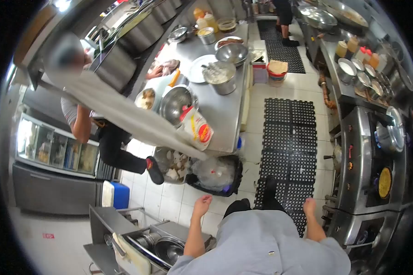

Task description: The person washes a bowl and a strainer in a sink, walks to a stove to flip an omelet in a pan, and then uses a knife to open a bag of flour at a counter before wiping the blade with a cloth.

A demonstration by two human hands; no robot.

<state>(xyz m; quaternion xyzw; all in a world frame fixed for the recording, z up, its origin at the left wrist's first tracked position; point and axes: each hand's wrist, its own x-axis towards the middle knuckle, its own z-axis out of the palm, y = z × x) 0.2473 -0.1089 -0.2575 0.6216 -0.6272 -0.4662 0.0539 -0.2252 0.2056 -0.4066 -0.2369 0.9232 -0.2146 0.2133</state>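
Observation:
My left hand [202,205] hangs low in front of my body, near the black crate [237,183] lined with plastic; its fingers look loosely curled and nothing shows in them. On the other side, my right hand [309,206] is down beside the black floor mat [289,156] and the stove front. Its fingers are too small to make out. Neither hand touches a tool or a container. A metal pan [390,135] and a round yellow food item [385,182] are on the stove [358,160] to the right.
A co-worker [78,114] stands left of the steel table [227,123], which holds bowls, a plate and a bag [198,130]. A bucket [276,73] sits on the floor. Another person [284,18] is at the back. Drawers [108,220] stand at lower left.

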